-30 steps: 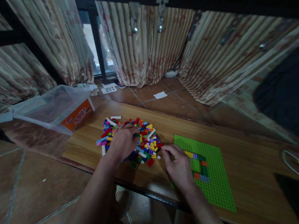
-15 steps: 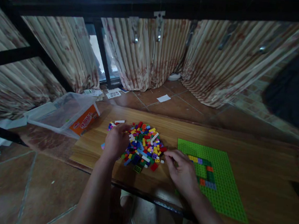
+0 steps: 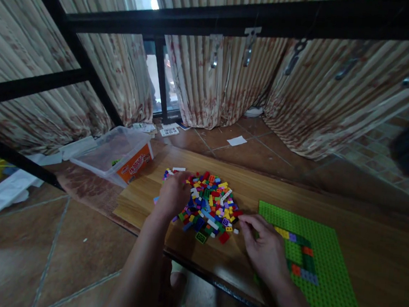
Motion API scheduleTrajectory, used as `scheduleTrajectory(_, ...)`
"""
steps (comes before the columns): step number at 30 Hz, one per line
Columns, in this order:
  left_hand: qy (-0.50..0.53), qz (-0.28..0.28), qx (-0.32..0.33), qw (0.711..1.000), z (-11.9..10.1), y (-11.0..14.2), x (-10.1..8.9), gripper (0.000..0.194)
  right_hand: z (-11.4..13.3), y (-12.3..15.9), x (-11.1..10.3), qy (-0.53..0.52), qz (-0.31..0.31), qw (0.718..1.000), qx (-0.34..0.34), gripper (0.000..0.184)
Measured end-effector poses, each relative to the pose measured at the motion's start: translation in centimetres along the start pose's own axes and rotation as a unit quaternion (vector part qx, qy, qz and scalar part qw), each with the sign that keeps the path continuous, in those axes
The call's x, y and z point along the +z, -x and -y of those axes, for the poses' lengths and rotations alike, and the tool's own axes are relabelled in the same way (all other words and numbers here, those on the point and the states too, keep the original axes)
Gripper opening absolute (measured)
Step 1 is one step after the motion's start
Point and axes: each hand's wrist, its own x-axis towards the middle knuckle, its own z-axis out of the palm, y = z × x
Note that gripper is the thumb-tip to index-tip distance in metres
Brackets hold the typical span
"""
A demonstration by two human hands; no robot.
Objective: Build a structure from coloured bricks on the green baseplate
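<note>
**Two bare hands at a heap of toy bricks beside a green baseplate**

A loose heap of small, multicoloured plastic building bricks [image 3: 205, 206] lay on a long, brown, wood-grain surface [image 3: 188, 255]. The bare left hand [image 3: 174, 194] was over the heap's left part, its fingers curled downward. Their tips were hidden behind the hand, so how far they were open and whether they held anything could not be told.

The bare right hand [image 3: 266, 247] was at the heap's right edge, with thumb and forefinger drawn close together. Their tips met or lay just beside a small red plastic brick [image 3: 237, 213]; whether they gripped it could not be told. A tiny white brick [image 3: 236, 231] lay near those fingertips, on the near side of the red one.

To the right of the heap, a square, bright-green, studded plastic baseplate [image 3: 339, 270] lay flat, partly covered by the right hand. On it, yellow, purple, dark-green, orange and grey-blue bricks formed an angular outline [image 3: 309, 264] around bare green studs.

Just off the surface's left end stood a clear plastic box [image 3: 116, 178] with an orange label [image 3: 136, 164] and some green pieces inside. Beyond the surface, a white paper sheet [image 3: 237, 140] lay on the brown tiled floor [image 3: 276, 155], in front of striped, floral curtains [image 3: 195, 90].
</note>
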Motion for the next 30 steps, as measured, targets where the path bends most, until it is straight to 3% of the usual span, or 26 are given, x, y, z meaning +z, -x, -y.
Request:
scheduleTrajectory(5,-0.039,-0.039,0.071,0.996,-3.0,-2.1,2.5,0.036,1.3,0.0,0.5,-0.015,0.000,1.000,0.004,0.016)
scheduleTrajectory(8,-0.113,-0.048,0.049,0.991,-5.1,-2.9,4.3,0.040,2.0,0.2,0.7,-0.022,0.001,1.000,-0.003,0.017)
scheduleTrajectory(12,-0.193,-0.007,0.023,0.981,-6.5,-3.1,5.7,0.037,2.2,0.3,0.2,-0.019,-0.001,1.000,0.005,0.016)
scheduleTrajectory(17,-0.207,0.027,0.018,0.978,-6.2,-3.5,5.6,0.033,2.0,0.3,-1.0,-0.032,-0.008,0.999,0.011,0.015)
scheduleTrajectory(23,-0.198,0.028,0.026,0.979,-5.2,-3.5,5.2,0.033,2.1,0.7,-1.5,-0.032,-0.005,0.999,0.007,0.016)
scheduleTrajectory(30,-0.092,0.007,0.023,0.995,-4.3,-3.1,4.2,0.031,2.1,1.0,-1.8,-0.024,0.005,1.000,0.002,0.018)
